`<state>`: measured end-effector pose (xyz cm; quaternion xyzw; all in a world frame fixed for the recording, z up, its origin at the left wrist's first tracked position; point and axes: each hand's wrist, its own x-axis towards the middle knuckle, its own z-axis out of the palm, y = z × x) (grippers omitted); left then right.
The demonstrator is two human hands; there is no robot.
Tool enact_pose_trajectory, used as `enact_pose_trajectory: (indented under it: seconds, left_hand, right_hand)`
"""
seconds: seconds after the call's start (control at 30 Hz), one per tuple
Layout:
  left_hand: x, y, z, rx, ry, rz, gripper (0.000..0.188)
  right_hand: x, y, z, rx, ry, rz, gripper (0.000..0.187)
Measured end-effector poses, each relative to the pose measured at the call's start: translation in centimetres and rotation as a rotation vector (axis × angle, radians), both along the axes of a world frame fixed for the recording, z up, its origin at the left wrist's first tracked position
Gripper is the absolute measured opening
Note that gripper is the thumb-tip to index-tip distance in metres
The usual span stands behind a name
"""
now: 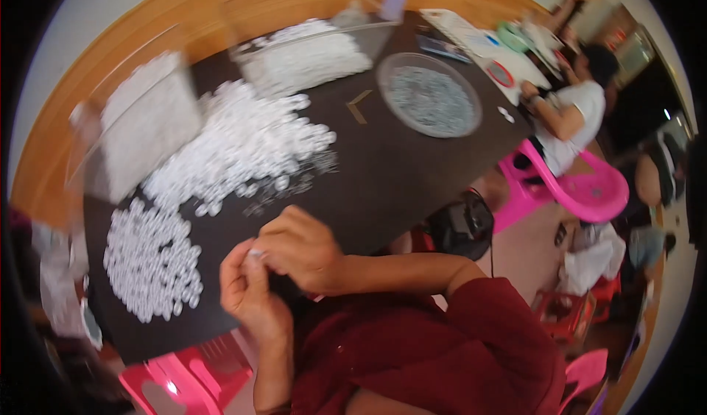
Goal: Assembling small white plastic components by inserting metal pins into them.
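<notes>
My left hand [252, 293] and my right hand [303, 247] meet at the near edge of the dark table, their fingertips pinched together. Between them shows a small white piece [257, 253], mostly covered by the fingers. Just beyond the hands lie scattered thin, wire-like bits [283, 190], beside a large heap of small white pieces [247, 135]. To the left of my hands spreads a second, flatter pile of small white rounded pieces [151, 264].
Two clear bins, the left one [140, 131] and the back one [309, 65], hold white pieces. A round tub [381, 83] contains many small grey bits. At the far right a person [582, 113] sits by a pink chair [589, 187]. A black bag-like object [460, 227] stands beside the table.
</notes>
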<state>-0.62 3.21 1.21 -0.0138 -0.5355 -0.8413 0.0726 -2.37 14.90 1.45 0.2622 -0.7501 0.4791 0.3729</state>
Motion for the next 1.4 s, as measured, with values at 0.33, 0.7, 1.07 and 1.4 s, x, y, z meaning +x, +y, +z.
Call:
enact_pose_trajectory:
  seconds: [0.33, 0.7, 1.07, 1.4]
  left_hand:
    - [-1.7, 2.4, 0.6, -0.034, -0.086, -0.084, 0.026]
    - [-2.8, 5.3, 0.8, -0.162, -0.089, -0.099, 0.026]
    - [-4.3, 4.5, -0.8, -0.332, 0.082, -0.125, 0.029]
    - [-4.4, 4.5, -1.3, -0.322, 0.072, -0.101, 0.029]
  right_hand:
    - [-0.2, 2.3, -0.2, -0.113, -0.051, -0.096, 0.028]
    - [-0.9, 5.2, -1.2, -0.034, -0.059, -0.099, 0.028]
    - [-2.2, 5.8, -1.6, -0.004, -0.09, -0.06, 0.022]
    - [-2.5, 5.5, -2.1, -0.069, -0.102, -0.08, 0.021]
